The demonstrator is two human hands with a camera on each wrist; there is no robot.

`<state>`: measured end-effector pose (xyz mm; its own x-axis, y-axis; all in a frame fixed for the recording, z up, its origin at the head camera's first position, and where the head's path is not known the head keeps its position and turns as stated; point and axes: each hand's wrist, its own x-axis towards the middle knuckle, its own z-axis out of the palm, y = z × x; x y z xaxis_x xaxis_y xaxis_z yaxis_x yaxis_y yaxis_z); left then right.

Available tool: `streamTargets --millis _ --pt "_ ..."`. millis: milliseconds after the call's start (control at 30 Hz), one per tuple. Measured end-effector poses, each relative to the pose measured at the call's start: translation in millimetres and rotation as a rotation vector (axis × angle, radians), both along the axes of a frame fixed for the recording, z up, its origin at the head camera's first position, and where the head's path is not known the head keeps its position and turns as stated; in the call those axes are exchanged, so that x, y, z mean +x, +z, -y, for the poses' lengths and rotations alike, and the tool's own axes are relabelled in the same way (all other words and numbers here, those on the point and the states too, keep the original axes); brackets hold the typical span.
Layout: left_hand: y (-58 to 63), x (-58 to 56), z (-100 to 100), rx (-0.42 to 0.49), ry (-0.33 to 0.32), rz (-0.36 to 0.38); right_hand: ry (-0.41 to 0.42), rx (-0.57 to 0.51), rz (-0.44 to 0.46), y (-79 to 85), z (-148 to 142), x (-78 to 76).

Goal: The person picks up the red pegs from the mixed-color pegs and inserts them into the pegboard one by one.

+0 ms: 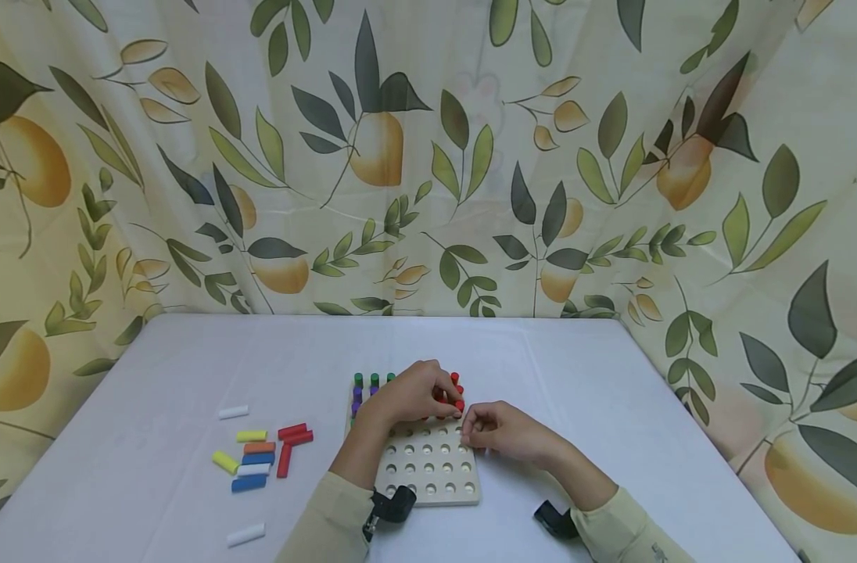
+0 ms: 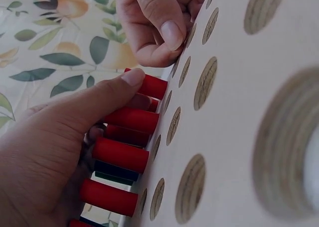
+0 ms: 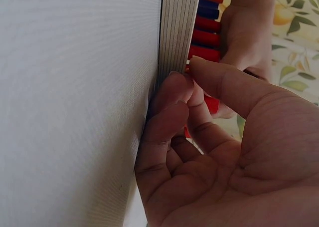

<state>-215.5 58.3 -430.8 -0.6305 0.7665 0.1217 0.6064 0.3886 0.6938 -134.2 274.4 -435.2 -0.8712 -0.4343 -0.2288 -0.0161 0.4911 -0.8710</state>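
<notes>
A pale wooden pegboard point(image 1: 464, 499) lies on the white table, its near rows showing bare holes. My left hand point(image 1: 417, 391) reaches over its far part and pinches a red peg point(image 2: 157, 86) at the end of a row, the thumb on top of it. Further red pegs point(image 2: 122, 154) stand in that row beside the fingers. Green pegs point(image 1: 374, 378) and purple pegs point(image 1: 357, 394) stand at the far left of the board. My right hand point(image 1: 509, 428) grips the board's right edge, with its thumb over the top and curled fingers against the side.
Left of the board lie loose pegs: red point(image 1: 284, 461), yellow point(image 1: 251, 435), orange point(image 1: 259, 447), blue point(image 1: 249, 483) and white point(image 1: 245, 535). A curtain point(image 1: 428, 234) with a fruit and leaf print hangs behind the table point(image 1: 576, 352).
</notes>
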Motion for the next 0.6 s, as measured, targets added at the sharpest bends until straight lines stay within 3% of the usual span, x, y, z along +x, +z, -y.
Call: streamTargets --millis 600 --pt "3.7 3.5 -2.0 -0.055 0.015 0.005 -0.001 -0.011 0.008 1.9 0.2 0.5"
